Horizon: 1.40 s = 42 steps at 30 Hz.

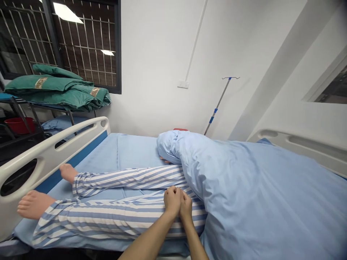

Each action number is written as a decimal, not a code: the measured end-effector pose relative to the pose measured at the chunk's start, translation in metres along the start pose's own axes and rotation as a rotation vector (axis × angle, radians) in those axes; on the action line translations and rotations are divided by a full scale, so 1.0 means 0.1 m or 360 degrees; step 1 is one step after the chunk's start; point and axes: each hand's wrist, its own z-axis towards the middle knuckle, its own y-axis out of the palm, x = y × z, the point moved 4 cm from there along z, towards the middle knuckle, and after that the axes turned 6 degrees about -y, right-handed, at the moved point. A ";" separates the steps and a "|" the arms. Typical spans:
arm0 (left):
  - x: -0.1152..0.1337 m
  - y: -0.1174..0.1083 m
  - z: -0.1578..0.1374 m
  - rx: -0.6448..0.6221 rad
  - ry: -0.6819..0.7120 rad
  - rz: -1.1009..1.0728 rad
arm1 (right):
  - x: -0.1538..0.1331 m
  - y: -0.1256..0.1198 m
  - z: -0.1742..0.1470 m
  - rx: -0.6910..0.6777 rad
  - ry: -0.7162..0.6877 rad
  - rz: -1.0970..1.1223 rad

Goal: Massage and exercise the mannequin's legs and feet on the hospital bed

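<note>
My left hand [172, 201] and my right hand [185, 205] are side by side, touching, both curled closed. Nothing shows in either of them, though the undersides are hidden. Below them are blue-and-white striped trousers [116, 216], at the thigh, worn by a figure lying on the bed; whether the hands touch the cloth I cannot tell. Two bare feet [36, 204] stick out at the left, pinkish and smooth like a manikin's. A light blue quilt [244, 187] covers the upper body, its edge just right of my hands. Fingers of the figure peek out beneath the quilt's far edge.
The bed has a pale footboard [81, 139] at left and a headboard [306, 144] at right. Beyond it an IV pole [221, 99] leans along the wall. Folded green quilts [59, 88] lie on chairs below the barred window, beside a red bucket [20, 125].
</note>
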 end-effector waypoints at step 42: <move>-0.50 -0.05 -0.08 -0.0333 0.0138 0.0380 | 0.45 -0.36 0.03 0.0068 0.0434 -0.0803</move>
